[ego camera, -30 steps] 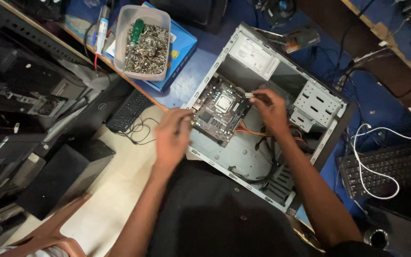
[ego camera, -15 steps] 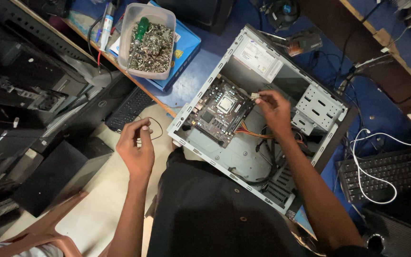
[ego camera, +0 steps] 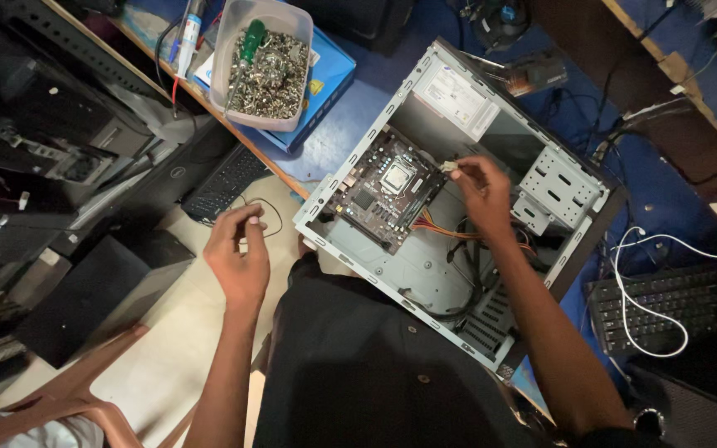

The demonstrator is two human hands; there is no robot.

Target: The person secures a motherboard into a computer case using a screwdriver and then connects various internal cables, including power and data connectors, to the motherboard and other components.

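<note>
My left hand (ego camera: 238, 253) has pulled off the open computer case (ego camera: 458, 207), now curled loosely left of it, contents unclear. Right hand (ego camera: 481, 187) pinches a small white connector (ego camera: 448, 167) inside, beside the motherboard (ego camera: 383, 195).

Probably a computer repair workshop: open case (ego camera: 458, 207), screw tub (ego camera: 263, 66)

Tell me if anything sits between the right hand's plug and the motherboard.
Nothing visible does. The right hand holds the small pale plug just beside the motherboard inside the open case, with only open air between them. The left hand is outside the case.
</note>
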